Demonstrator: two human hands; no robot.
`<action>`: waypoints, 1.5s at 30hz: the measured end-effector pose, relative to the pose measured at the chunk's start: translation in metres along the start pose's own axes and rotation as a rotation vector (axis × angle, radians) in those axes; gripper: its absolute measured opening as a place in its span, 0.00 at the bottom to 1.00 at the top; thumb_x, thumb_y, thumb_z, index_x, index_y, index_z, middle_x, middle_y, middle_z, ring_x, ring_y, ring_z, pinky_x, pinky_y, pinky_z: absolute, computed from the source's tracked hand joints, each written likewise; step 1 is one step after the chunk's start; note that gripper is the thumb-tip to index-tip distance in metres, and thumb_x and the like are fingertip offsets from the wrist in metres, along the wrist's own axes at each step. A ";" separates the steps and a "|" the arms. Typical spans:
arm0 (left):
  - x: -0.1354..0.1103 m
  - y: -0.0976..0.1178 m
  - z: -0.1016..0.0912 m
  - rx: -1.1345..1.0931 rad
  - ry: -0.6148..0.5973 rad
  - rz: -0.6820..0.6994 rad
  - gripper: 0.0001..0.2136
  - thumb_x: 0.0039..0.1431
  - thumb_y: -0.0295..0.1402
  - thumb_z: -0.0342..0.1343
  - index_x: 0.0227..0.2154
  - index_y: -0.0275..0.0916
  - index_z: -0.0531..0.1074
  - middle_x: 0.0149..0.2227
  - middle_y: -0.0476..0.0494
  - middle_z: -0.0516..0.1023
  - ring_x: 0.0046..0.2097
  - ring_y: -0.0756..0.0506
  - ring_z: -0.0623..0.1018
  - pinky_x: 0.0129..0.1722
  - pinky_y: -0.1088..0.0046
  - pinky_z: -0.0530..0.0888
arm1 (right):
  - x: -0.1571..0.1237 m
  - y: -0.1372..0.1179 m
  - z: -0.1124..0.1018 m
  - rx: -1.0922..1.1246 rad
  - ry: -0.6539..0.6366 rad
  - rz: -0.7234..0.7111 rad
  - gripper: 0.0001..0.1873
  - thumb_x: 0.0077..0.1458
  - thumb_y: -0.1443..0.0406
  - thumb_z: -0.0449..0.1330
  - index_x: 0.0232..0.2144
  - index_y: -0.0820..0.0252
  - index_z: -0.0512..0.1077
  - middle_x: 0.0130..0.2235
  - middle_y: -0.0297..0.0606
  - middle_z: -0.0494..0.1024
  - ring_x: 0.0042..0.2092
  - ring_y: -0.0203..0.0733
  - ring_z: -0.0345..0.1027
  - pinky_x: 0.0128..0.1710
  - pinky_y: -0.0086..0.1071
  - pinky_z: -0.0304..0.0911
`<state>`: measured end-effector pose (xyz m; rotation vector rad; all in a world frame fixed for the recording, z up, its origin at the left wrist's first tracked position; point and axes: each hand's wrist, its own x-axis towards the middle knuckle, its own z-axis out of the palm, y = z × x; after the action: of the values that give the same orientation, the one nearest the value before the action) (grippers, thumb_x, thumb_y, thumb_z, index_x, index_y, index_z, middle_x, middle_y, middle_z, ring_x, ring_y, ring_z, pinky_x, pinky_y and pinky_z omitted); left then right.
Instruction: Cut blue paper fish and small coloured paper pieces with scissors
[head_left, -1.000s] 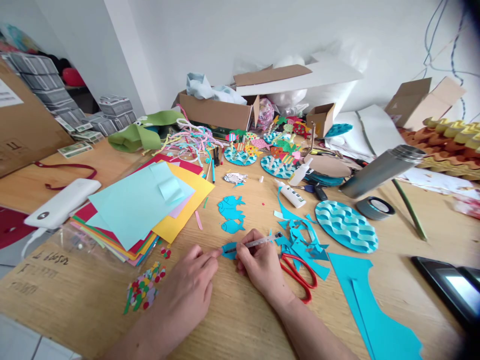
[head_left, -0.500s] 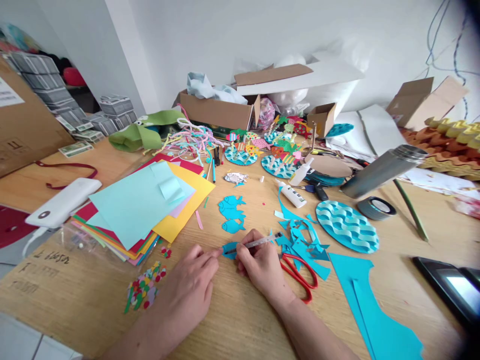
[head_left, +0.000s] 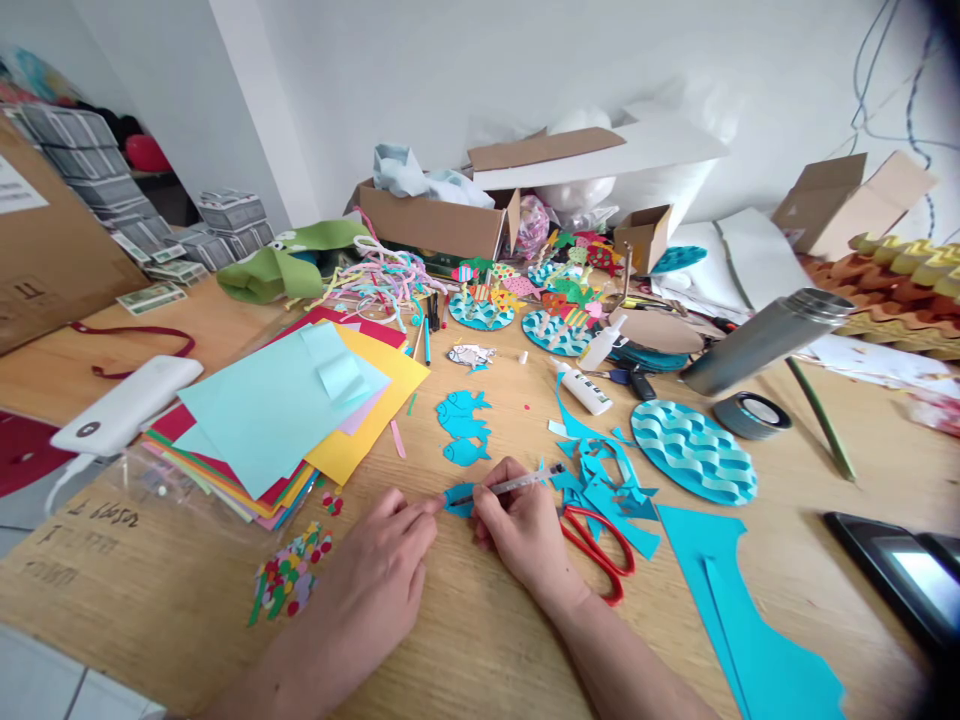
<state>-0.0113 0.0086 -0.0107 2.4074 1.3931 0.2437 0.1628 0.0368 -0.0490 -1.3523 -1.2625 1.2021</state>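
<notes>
My right hand (head_left: 527, 535) grips a pale pen (head_left: 523, 481), its tip down on a small blue paper fish (head_left: 458, 496) lying on the table. My left hand (head_left: 390, 565) lies palm down with fingers stretched out, the index fingertip touching the fish's left edge. Part of that fish is hidden under the right hand. Just beyond lie more blue paper fish (head_left: 463, 412), some with drawn lines. Red-handled scissors (head_left: 616, 560) rest beside the right wrist, their blades partly under blue paper scraps (head_left: 607, 480).
Coloured paper sheets (head_left: 255, 410) are stacked at left, above a confetti pile (head_left: 289, 575). A wavy blue disc (head_left: 694, 452), a glue bottle (head_left: 585, 388), a steel flask (head_left: 765, 342) and a large blue offcut (head_left: 739, 610) lie right. Decorated fish crafts (head_left: 481, 310) and boxes (head_left: 435, 222) stand behind.
Almost nothing differs. Both hands stay in place, the pen tip still on the blue paper fish.
</notes>
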 end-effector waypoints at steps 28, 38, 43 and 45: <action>0.001 0.003 -0.003 -0.008 -0.027 -0.021 0.16 0.51 0.14 0.43 0.35 0.39 0.69 0.51 0.44 0.74 0.48 0.42 0.69 0.48 0.60 0.72 | 0.000 -0.002 0.001 0.033 0.033 0.020 0.08 0.54 0.64 0.58 0.26 0.56 0.61 0.14 0.24 0.68 0.14 0.34 0.63 0.13 0.22 0.55; 0.000 0.001 -0.002 0.003 -0.018 -0.014 0.17 0.51 0.14 0.44 0.36 0.40 0.69 0.52 0.45 0.74 0.48 0.42 0.69 0.48 0.60 0.71 | 0.001 0.000 0.000 -0.010 0.013 -0.001 0.07 0.54 0.65 0.56 0.26 0.55 0.61 0.15 0.25 0.69 0.14 0.35 0.64 0.13 0.24 0.56; 0.001 0.002 -0.002 -0.009 -0.023 -0.016 0.17 0.52 0.14 0.43 0.36 0.40 0.68 0.51 0.45 0.74 0.48 0.42 0.69 0.48 0.61 0.71 | 0.000 0.000 0.000 -0.009 0.008 0.000 0.08 0.54 0.65 0.56 0.25 0.55 0.60 0.15 0.24 0.68 0.14 0.34 0.63 0.13 0.23 0.55; 0.001 0.002 -0.003 -0.006 -0.028 -0.018 0.17 0.52 0.14 0.43 0.36 0.39 0.68 0.51 0.44 0.74 0.48 0.42 0.69 0.48 0.60 0.71 | 0.000 -0.001 0.000 -0.009 0.007 0.004 0.07 0.54 0.65 0.56 0.25 0.55 0.60 0.15 0.24 0.68 0.14 0.34 0.63 0.13 0.23 0.55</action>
<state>-0.0099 0.0086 -0.0074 2.3834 1.3993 0.2090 0.1627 0.0365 -0.0478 -1.3645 -1.2620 1.1946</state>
